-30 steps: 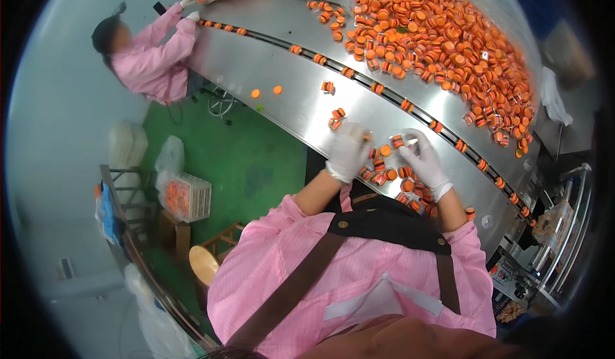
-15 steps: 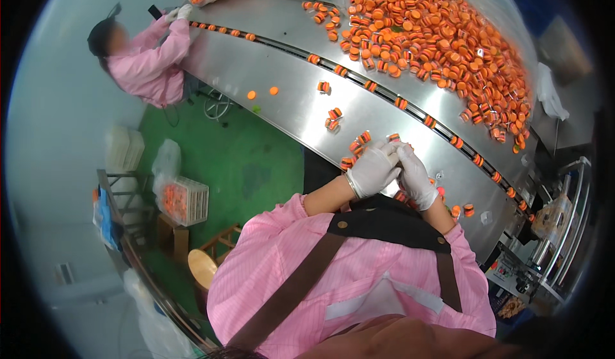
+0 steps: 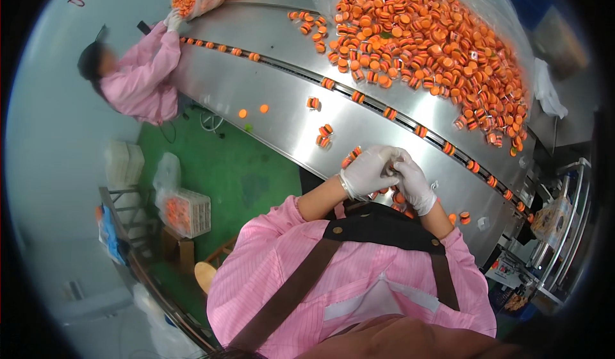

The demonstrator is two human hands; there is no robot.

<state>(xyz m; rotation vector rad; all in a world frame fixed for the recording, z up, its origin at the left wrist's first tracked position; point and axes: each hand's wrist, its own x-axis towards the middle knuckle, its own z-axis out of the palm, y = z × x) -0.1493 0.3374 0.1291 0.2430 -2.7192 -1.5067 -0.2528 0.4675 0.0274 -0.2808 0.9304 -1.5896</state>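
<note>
Above the smooth metal tabletop (image 3: 288, 112), my white-gloved left grip (image 3: 371, 171) and right grip (image 3: 414, 183) meet, fingers curled inward; I can't tell what they hold. Round, layered orange-and-dark pieces (image 3: 352, 156) lie beside them, along the near edge.

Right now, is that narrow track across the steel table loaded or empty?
Loaded: orange burger-shaped sweets sit in single file along the narrow track, with gaps between them.

A white crate (image 3: 202, 215) shows just above a brown box (image 3: 186, 256) at left over green flooring (image 3: 256, 150), a wooden seat (image 3: 204, 275) lower.
</note>
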